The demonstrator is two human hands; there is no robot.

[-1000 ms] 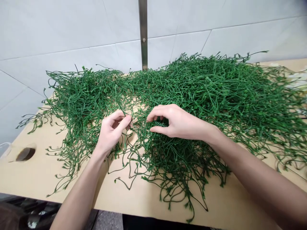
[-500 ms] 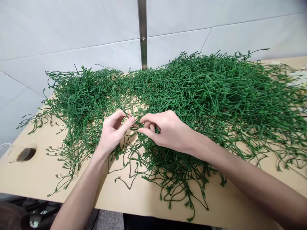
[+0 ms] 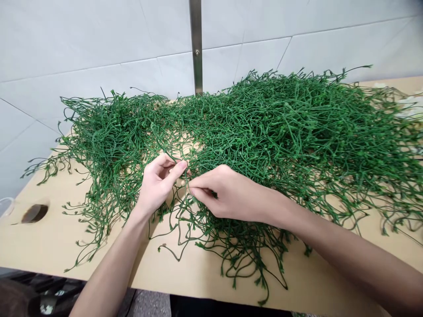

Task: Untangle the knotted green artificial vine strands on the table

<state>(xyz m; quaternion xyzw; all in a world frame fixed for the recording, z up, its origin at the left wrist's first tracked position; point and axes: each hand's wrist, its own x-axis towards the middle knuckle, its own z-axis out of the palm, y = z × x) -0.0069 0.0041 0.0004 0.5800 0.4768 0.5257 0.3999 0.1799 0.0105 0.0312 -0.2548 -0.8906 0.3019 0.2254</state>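
A thin green plastic-looking stem (image 3: 170, 156) runs into my left hand (image 3: 159, 179), pinched between thumb and fingers. Just right of it, my right hand (image 3: 228, 193) is closed, its thumb and fingertips together on a thin green strand (image 3: 187, 181) below the left fingertips. Both hands are over a large tangle of green artificial stems (image 3: 280, 123) with small forked tips. More of these stems (image 3: 112, 132) are heaped on the left. Beneath and behind the right hand lies another thick clump (image 3: 251, 246). My palms hide some of the strands.
The stems lie on a tan tabletop (image 3: 185, 281) with a round dark hole (image 3: 35, 213) at the left. A metal upright (image 3: 197, 48) stands against the white tiled wall (image 3: 99, 35). White pieces (image 3: 411, 105) lie at the far right edge.
My right hand has moved left and down towards my left hand, and its fingers have closed on a strand. My left hand keeps its pinch, shifted slightly right.
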